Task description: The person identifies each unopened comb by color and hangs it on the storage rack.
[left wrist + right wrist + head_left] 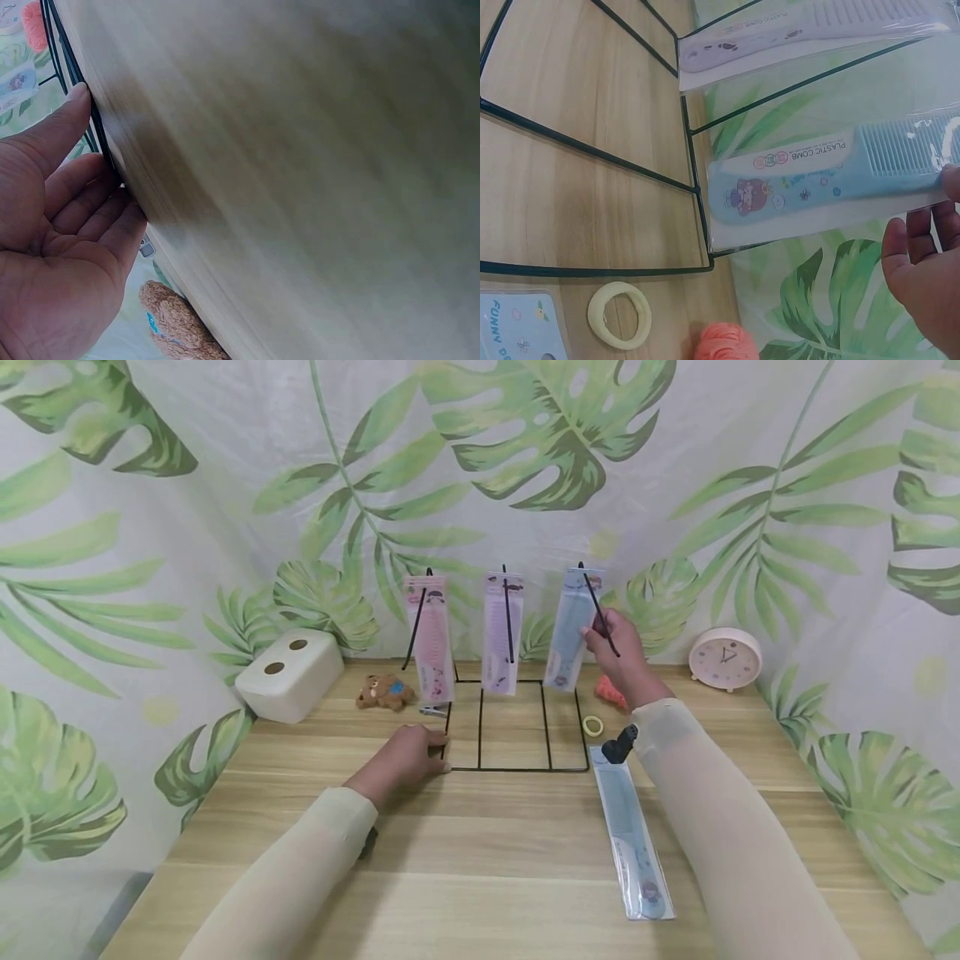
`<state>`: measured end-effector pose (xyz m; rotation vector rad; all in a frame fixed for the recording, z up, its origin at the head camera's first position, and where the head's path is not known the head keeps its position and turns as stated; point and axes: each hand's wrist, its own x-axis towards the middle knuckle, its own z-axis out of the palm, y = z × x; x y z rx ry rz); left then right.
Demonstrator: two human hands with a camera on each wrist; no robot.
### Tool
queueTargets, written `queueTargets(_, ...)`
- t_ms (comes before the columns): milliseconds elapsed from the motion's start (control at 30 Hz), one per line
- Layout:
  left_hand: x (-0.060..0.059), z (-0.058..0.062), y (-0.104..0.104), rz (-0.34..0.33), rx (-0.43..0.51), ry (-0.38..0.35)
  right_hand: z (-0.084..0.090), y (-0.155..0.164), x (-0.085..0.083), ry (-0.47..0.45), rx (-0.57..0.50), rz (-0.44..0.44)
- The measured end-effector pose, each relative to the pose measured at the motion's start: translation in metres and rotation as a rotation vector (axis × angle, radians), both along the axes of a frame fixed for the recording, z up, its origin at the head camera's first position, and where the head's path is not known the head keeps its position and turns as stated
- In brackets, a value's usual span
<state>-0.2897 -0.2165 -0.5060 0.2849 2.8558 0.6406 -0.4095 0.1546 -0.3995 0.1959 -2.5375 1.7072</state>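
Note:
A black wire display rack (517, 769) stands on the table, its base flat and its hooks pointing forward. Packaged combs hang from the hooks: a pink one (432, 639), a purple one (501, 635) and a blue one (572, 627). My right hand (622, 647) pinches the edge of the hanging blue comb, thumb in front; its printed sleeve (802, 154) shows in the right wrist view. At the base's front left corner, my left hand (405, 760) holds the wire between thumb and fingers. A second packaged blue comb (633, 835) lies below my right forearm.
Left of the rack sit a white box with two holes (292, 672), a brown bear toy (385, 692) and a small metal clip (432, 711). On the right are a pale yellow ring (593, 726), a coral-coloured item (611, 692) and a round clock (725, 658). A leaf-patterned curtain hangs behind.

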Motion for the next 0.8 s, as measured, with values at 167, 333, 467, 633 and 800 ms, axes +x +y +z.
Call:
queueTargets(167,0.0008,0.0026,0.0012,0.007,-0.003,-0.006,0.0002,0.0016,0.0009,-0.014,0.012,0.016)
queueTargets(333,0.0006,0.0025,0.0012,0.01,-0.003,-0.006,0.0011,0.0014,0.0018,-0.032,0.016,0.009)
queueTargets(467,0.0007,0.0025,0.0013,0.013,-0.002,-0.016,0.0013,-0.0002,0.0025,-0.035,0.018,-0.008)
queueTargets(633,0.0011,0.0029,0.0018,0.015,-0.002,-0.02,0.0011,0.0003,0.0027,-0.029,0.024,-0.014)
queueTargets(800,0.0014,0.0044,0.0021,0.021,0.002,-0.025,0.001,0.0013,0.0023,-0.001,0.024,-0.018)
